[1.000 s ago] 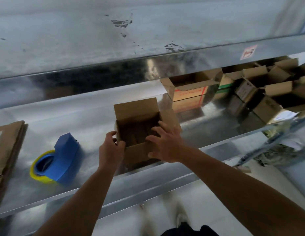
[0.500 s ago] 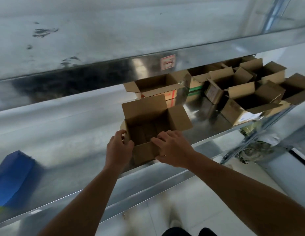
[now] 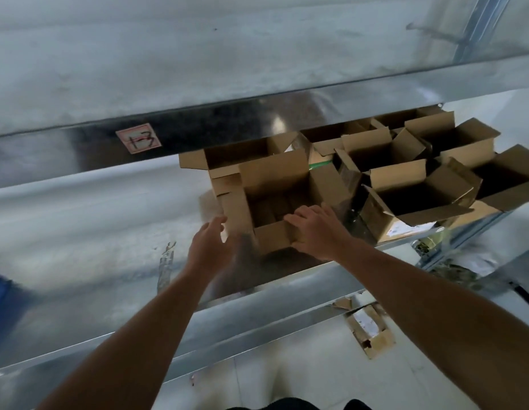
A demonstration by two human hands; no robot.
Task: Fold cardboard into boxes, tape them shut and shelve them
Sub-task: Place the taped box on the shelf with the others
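Here on the steel shelf (image 3: 80,226), the right hand (image 3: 316,232) grips the open box (image 3: 275,176), left hand (image 3: 208,247) loosely spread.

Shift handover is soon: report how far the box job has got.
Done: several folded boxes stand on the metal shelf, top flaps open. In hand: the right hand grips the near flap of another open box beside them; the left hand, blurred, is at its left side. Left: no top is taped shut.

Two bare arms, dark clothing below.
Left hand (image 3: 210,247), right hand (image 3: 316,232) and both forearms (image 3: 435,315) are bare; dark fabric (image 3: 287,406) shows at the near edge.
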